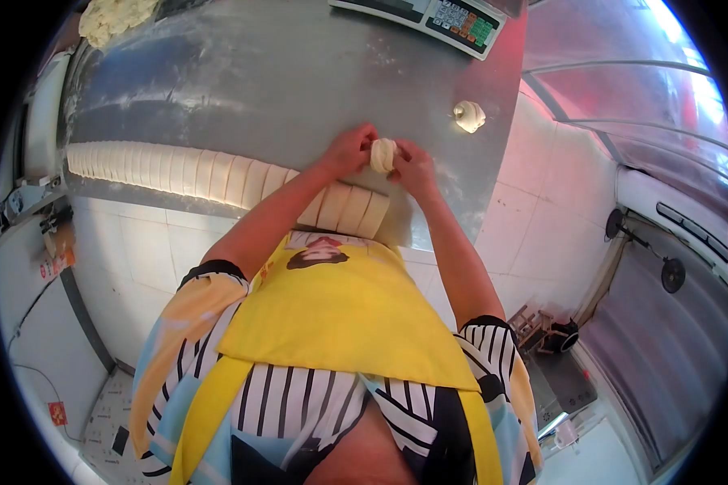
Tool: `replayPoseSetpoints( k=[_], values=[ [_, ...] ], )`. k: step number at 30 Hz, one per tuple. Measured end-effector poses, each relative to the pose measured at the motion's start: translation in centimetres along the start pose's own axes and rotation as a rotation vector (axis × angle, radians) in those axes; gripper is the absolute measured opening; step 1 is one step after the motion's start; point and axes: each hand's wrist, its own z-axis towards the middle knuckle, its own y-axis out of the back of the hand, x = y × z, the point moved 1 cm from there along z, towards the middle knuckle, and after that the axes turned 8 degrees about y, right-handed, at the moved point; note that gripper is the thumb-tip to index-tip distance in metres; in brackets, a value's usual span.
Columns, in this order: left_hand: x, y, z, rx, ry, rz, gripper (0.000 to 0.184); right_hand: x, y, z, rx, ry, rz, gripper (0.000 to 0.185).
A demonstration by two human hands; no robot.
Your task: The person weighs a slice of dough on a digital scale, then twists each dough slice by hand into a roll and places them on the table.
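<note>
Between my two hands is a small pale dough piece (383, 155) with folds across it, above the metal table (275, 97). My left hand (353, 151) grips its left side with curled fingers. On its right side, the fingers of my right hand (413, 167) are closed against it. A long row of cut dough slices (218, 176) lies along the near edge of the table, passing under my left forearm. One shaped dough piece (469, 116) rests by itself to the right of my hands.
A digital scale (461, 26) stands at the table's far edge. A large lump of dough (115, 19) lies at the far left. The table's right edge (505, 153) borders a tiled floor (534, 194). A yellow apron (348, 315) hangs close to the near edge.
</note>
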Motion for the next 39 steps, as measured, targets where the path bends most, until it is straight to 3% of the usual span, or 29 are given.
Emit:
replayPoseSetpoints(
  k=[6,9,12,15,18,21,24,27,30,33,36,39],
  values=[
    [-0.5,0.5,0.7,0.067,0.095,0.067,0.012,-0.2,-0.1,1.0,-0.043,-0.073,-0.031,0.023],
    [-0.3,-0.3,1.2,-0.132,-0.072,0.311,0.014,0.0,0.1,0.8,-0.118,-0.059,-0.013,0.017],
    [-0.4,0.3,0.7,0.049,0.115,-0.021,0.017,-0.5,-0.3,0.6,-0.102,-0.039,-0.089,0.017],
    [-0.7,1.2,1.0,0.2,0.169,-0.171,0.02,0.2,-0.1,0.8,-0.049,-0.028,-0.221,0.021],
    [-0.8,0.2,1.3,0.041,0.203,-0.049,0.018,0.0,0.1,0.6,-0.04,0.083,-0.257,0.02],
    [-0.9,-0.4,0.7,-0.08,0.097,0.029,0.015,-0.7,0.5,0.7,0.036,-0.034,0.075,0.017],
    [-1.5,-0.4,0.6,-0.122,0.096,0.155,0.013,-0.2,0.7,0.3,0.041,-0.049,0.193,0.015],
    [-1.6,-0.4,0.2,-0.036,-0.041,0.089,0.021,0.7,0.8,0.5,0.108,-0.04,0.121,0.017],
    [-1.3,-0.3,0.3,0.06,-0.014,0.041,0.026,-0.2,1.0,1.0,0.173,-0.051,0.082,0.017],
    [-1.5,0.1,0.8,0.07,0.001,0.093,0.022,-0.4,0.6,0.6,0.082,-0.003,0.016,0.018],
    [-1.5,-0.1,1.6,-0.071,-0.108,0.247,0.018,-1.4,0.0,0.9,-0.156,-0.069,0.137,0.02],
    [-1.6,0.1,1.9,-0.159,0.009,0.341,0.016,-1.6,0.2,1.5,-0.133,-0.048,0.052,0.023]
  ],
)
